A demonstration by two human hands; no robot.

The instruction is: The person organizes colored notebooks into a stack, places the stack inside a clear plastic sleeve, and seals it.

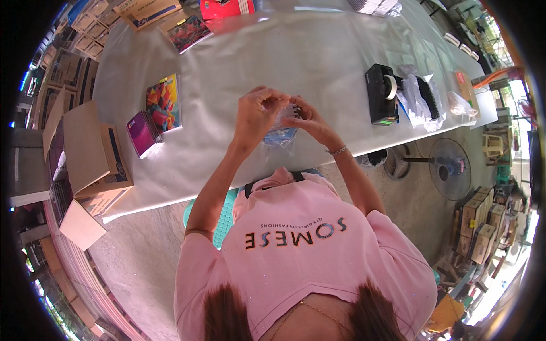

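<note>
In front of me, over the near edge of the table, a small spiral notebook (pixel 297 111) shows its dark coil. Clear plastic wrapping (pixel 281 136) with a bluish tint hangs around it, and most of the notebook is hidden by my hands. The fingers of my left hand (pixel 257 112) are curled into a pinch at the top of the plastic. My right hand (pixel 311 120), with a bracelet at its wrist, grips the notebook by its coil side, thumb below and fingers above.
A black tape dispenser (pixel 380 94) stands on the right, beside plastic-wrapped spiral items (pixel 424 102). Left lie a purple notebook (pixel 143 133) and a colourful notebook (pixel 163 103). An open cardboard box (pixel 91 148) flanks the table. A fan (pixel 449 169) stands right of it.
</note>
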